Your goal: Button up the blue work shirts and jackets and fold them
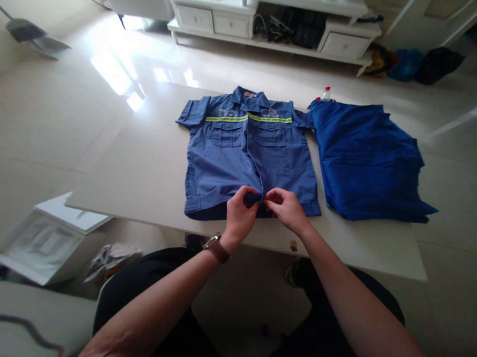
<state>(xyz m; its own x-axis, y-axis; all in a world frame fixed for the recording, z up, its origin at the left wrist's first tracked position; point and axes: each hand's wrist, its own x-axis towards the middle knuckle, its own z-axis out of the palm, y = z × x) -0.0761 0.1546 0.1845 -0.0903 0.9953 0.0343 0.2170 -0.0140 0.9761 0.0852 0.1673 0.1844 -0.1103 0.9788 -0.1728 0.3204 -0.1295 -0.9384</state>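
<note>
A blue short-sleeved work shirt [221,163] with a yellow reflective stripe lies flat, front up, on a low pale table [147,169]. My left hand [240,213], with a brown watch on its wrist, pinches the left side of the shirt's front at the bottom hem. My right hand [287,209] pinches the right side of the front opening just beside it. Both hands meet at the lowest part of the placket, fingers closed on the cloth.
A darker blue garment [364,157] lies spread to the right of the shirt. A small bottle with a red cap [326,94] stands behind it. A white cabinet [271,22] is at the back, a white box [49,237] on the floor at the left.
</note>
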